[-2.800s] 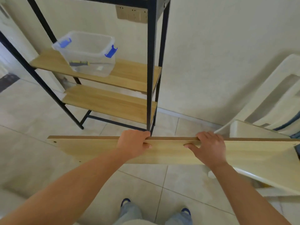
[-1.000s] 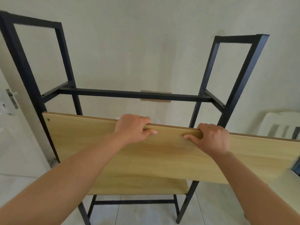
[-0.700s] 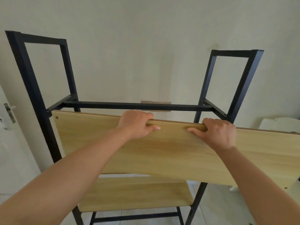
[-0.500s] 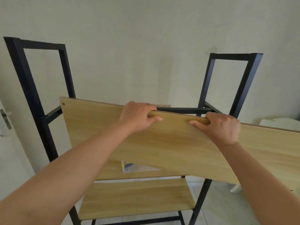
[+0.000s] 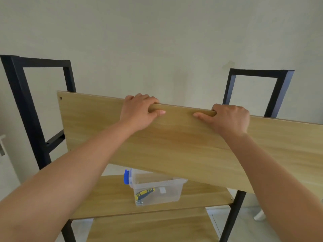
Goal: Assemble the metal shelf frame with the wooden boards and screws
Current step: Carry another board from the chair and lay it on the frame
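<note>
A long light wooden board (image 5: 183,145) is held in front of the black metal shelf frame (image 5: 21,105), tilted with its left end higher. My left hand (image 5: 138,112) grips its top edge left of centre, fingers curled over the far side. My right hand (image 5: 229,117) grips the same edge further right. The board's left end has a small hole and sits between the frame's left posts; its right end runs out of view. Two fitted boards (image 5: 113,198) lie lower in the frame. The frame's right post (image 5: 279,95) stands behind the board.
A clear plastic box (image 5: 157,191) with blue clips stands on the upper fitted board, holding a yellow-and-black screwdriver (image 5: 144,193) and some screws. A plain wall is close behind the frame. A door handle (image 5: 2,145) shows at the far left.
The board has risen and tilted more, its left end lifting past the frame's cross bar. The view dropped slightly, bringing the plastic box on the fitted board into sight.
</note>
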